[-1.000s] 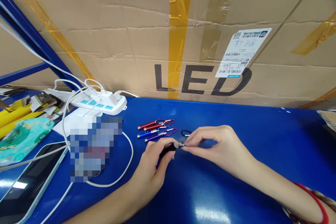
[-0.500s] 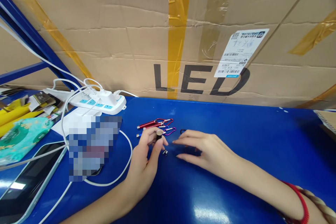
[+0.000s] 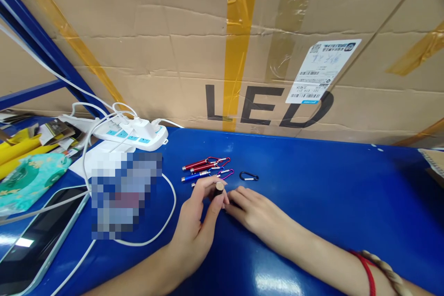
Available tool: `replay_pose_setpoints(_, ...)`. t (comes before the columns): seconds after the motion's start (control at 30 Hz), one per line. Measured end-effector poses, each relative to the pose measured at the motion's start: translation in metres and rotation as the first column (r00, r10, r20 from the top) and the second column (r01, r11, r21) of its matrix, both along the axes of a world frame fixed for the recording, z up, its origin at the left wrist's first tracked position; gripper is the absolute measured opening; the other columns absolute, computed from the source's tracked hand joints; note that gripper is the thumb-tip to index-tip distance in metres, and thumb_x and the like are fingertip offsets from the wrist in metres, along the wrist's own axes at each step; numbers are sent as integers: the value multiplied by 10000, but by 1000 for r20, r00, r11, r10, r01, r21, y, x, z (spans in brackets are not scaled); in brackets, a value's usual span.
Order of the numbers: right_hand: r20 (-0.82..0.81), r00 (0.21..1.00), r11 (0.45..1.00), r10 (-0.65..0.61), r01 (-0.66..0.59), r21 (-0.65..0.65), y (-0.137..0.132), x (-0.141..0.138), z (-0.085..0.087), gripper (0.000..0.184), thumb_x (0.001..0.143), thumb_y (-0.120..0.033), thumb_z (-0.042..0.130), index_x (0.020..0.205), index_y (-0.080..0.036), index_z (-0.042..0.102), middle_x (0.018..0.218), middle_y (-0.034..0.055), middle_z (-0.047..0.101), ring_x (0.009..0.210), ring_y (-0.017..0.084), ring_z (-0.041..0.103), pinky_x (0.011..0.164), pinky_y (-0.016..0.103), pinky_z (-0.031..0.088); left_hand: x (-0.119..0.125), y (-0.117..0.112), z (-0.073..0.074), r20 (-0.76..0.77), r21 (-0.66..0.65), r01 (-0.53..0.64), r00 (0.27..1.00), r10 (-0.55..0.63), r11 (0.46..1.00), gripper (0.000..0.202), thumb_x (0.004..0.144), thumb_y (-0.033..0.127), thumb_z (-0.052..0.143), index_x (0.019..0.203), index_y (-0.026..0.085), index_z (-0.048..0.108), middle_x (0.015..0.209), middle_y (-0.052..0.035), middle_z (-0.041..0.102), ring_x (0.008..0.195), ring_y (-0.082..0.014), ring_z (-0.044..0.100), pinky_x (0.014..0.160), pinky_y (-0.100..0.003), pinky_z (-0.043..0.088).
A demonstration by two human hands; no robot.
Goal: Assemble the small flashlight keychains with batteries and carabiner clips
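Note:
My left hand (image 3: 201, 215) holds a small black keychain flashlight (image 3: 219, 188) upright between thumb and fingers, its round tan end facing up. My right hand (image 3: 251, 208) is closed beside it, fingertips brought together against the left fingers near the flashlight's lower end. What those fingertips pinch is hidden. Just behind the hands, a black carabiner (image 3: 249, 176) lies loose on the blue table. To its left rest red keychain flashlights (image 3: 196, 164) and a blue one (image 3: 194, 177), with coloured carabiners at their right ends. Another light is partly covered by my left hand.
A white power strip (image 3: 138, 136) with plugs and cables stands at the back left. A phone (image 3: 45, 236), a blurred-out item (image 3: 126, 199) and a green packet (image 3: 34, 180) lie on the left. Behind the blue table (image 3: 312, 185) rises a large cardboard box (image 3: 173, 55).
My right hand has moved left and closed in against the left hand, uncovering the black carabiner. My left hand, with the flashlight, has shifted slightly right and down.

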State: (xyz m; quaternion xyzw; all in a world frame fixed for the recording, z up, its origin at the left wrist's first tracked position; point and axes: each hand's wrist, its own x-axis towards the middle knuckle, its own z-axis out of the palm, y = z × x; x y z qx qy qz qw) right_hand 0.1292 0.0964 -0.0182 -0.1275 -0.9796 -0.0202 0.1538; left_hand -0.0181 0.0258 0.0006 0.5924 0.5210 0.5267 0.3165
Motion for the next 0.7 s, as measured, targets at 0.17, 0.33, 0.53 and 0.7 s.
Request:
replay_pose_setpoints(0.17,-43,989,897,-145,113,-428,14,11,12,217,857,-71,490,986,-125,656,886,87,607,783,171,601,671,283,524,-2,2,-1,-30,-17,11,999,-12,1000,154,928,147,380,1000,267,443,804,55,530,746,-67,523,746,-181,417)
replay_pose_setpoints(0.33,-158,956,692,-248,61,-719,26,21,29,116,802,-112,590,855,-150,685,840,48,614,716,116,597,672,228,513,-4,4,-2,-90,-69,46,995,-52,997,151,910,162,424,1016,251,482,832,38,567,769,-82,542,746,-186,432)
replay_pose_setpoints(0.53,-135,879,370,-457,50,-928,30,22,41,106,698,-255,704,705,-157,665,783,19,634,628,94,612,614,198,517,-2,6,-1,-162,-87,76,983,-89,993,133,895,168,453,976,226,541,793,29,586,692,-83,549,727,-172,454)
replay_pose_setpoints(0.7,-167,821,181,-546,-79,-980,25,22,43,148,598,-246,777,666,-166,673,664,-6,656,611,113,646,595,185,516,-1,6,-2,-189,-56,109,975,-118,992,180,879,136,490,991,237,588,831,27,622,714,-79,579,710,-148,467)
